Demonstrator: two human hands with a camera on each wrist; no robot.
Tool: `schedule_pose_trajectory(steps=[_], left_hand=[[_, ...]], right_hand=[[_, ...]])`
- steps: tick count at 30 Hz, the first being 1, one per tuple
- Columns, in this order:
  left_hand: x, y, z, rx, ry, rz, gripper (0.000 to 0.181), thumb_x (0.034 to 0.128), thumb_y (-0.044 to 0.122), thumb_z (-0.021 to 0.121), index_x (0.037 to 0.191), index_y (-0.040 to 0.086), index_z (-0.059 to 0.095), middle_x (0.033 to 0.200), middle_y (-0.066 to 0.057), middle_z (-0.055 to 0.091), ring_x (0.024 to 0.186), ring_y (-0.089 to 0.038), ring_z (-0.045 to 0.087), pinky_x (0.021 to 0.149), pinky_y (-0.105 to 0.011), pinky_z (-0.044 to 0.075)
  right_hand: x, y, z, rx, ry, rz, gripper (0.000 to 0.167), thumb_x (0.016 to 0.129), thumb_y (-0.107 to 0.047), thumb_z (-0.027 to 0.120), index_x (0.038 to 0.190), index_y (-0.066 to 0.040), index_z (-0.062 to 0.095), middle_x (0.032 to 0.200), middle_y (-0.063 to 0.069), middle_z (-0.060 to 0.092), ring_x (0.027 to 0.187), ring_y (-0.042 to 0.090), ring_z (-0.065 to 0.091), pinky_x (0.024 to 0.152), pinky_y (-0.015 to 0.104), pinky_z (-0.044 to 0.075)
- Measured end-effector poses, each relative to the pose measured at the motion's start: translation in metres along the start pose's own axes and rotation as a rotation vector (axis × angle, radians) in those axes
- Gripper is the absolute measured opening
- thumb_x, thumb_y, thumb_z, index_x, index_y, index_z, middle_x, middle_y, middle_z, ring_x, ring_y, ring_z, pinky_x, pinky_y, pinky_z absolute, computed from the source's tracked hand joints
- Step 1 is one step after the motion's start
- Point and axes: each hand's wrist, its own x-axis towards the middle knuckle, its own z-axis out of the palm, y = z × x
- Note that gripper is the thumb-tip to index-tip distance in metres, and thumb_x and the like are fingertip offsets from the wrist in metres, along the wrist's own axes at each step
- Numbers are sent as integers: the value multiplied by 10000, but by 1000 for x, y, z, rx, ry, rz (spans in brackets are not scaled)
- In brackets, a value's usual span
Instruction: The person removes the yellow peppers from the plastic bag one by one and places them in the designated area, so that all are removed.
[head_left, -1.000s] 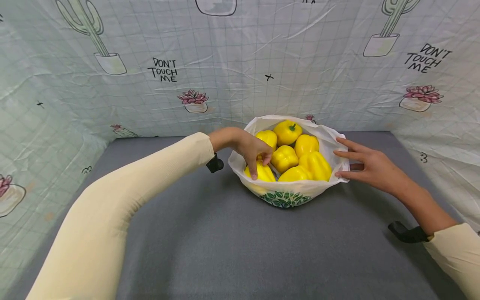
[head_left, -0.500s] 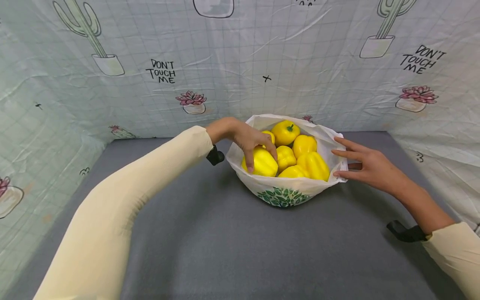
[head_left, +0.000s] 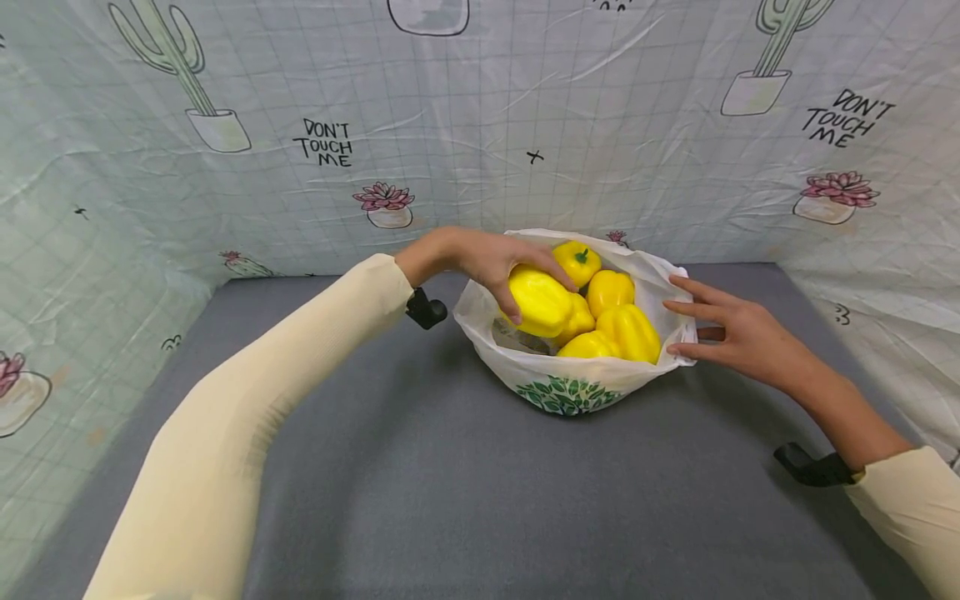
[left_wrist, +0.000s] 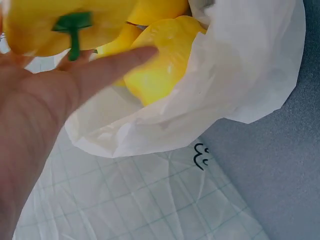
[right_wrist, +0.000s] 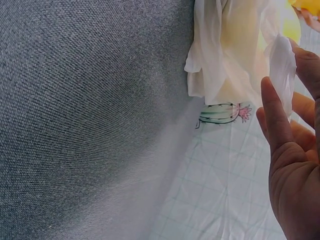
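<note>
overhand, our left hand (head_left: 491, 257) curls round a yellow bell pepper (head_left: 540, 302); our right hand (head_left: 742, 332) pinches the white bag (head_left: 517, 372).

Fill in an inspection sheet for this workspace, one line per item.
Surface: gray fabric, looks smooth.
Job's things: white bag with a green leaf print, mouth open, yellow peppers inside; one gripped pepper at the opening.
Clutter: nothing seen.
Hands: left hand grips that pepper; right hand pinches the bag's rim.
Cables: nothing seen.
Surroundings: cactus-printed sheet behind and on both sides.
</note>
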Motion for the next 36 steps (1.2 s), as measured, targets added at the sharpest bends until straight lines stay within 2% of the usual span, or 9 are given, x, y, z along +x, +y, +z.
schedule_pose_trajectory(steps=[5, 8, 13, 17, 19, 24, 29, 32, 36], left_hand=[[-2, -5, 6, -59, 113, 105, 734, 795, 196, 847, 1423, 80, 485, 1445, -58, 477, 1284, -158, 437, 1072, -324, 420], [-2, -10, 10, -69, 175, 141, 711, 780, 187, 866, 1361, 77, 472, 1386, -76, 500, 1232, -173, 471, 1048, -330, 448], [-3, -12, 15, -90, 218, 157, 679, 804, 187, 871, 1394, 85, 549, 1449, -32, 488, 1272, -156, 459, 999, -355, 495], [-2, -11, 20, -99, 259, 186, 718, 818, 173, 862, 1455, 75, 543, 1532, -35, 461, 1357, -128, 424, 1052, -354, 469], [-2, -11, 22, -98, 292, 182, 743, 819, 169, 858, 1474, 66, 521, 1543, -26, 458, 1347, -118, 439, 1064, -335, 453], [-4, -9, 28, -152, 390, 148, 697, 821, 146, 858, 1437, 91, 537, 1473, 5, 505, 1202, -148, 534, 982, -346, 495], [-6, -8, 36, -224, 473, 139, 645, 850, 144, 829, 1436, 123, 561, 1457, 42, 526, 1190, -164, 548, 973, -364, 508], [-7, -9, 40, -302, 517, 149, 642, 880, 123, 797, 1470, 136, 545, 1490, 54, 515, 1265, -161, 525, 1028, -374, 494], [-9, -10, 45, -421, 566, 180, 648, 900, 65, 762, 1497, 123, 516, 1525, 20, 497, 1302, -199, 525, 1046, -408, 499]], right_hand=[[0, 2, 1, 3, -5, -8, 641, 805, -180, 870, 1375, -14, 625, 1589, 166, 389, 1164, 340, 629, 796, 375, 590], [-1, 2, 1, 5, -8, -10, 642, 808, -179, 868, 1378, -18, 623, 1589, 165, 389, 1158, 331, 634, 795, 402, 590], [-1, 0, 1, 6, -2, -9, 636, 802, -177, 872, 1373, -29, 633, 1589, 153, 395, 1189, 318, 612, 790, 351, 584], [-1, 1, 1, 8, -2, -9, 624, 805, -178, 870, 1366, -33, 640, 1586, 153, 397, 1199, 320, 604, 800, 195, 560], [-1, 1, 1, 4, -1, -11, 618, 807, -177, 868, 1364, -36, 643, 1584, 154, 400, 1201, 317, 601, 800, 175, 550], [-1, 1, 1, 2, 5, -14, 614, 808, -174, 867, 1363, -33, 643, 1583, 157, 400, 1207, 331, 593, 799, 344, 583], [-2, 0, 0, 5, 15, -10, 619, 807, -166, 868, 1366, -31, 639, 1579, 153, 407, 1213, 325, 587, 795, 256, 582], [-2, 0, 1, 12, 19, -6, 638, 807, -169, 867, 1382, -35, 626, 1580, 143, 411, 1197, 311, 600, 789, 242, 578], [-1, 1, 2, 23, 40, -10, 647, 804, -159, 868, 1394, -54, 622, 1565, 109, 440, 1219, 256, 589, 816, 123, 539]])
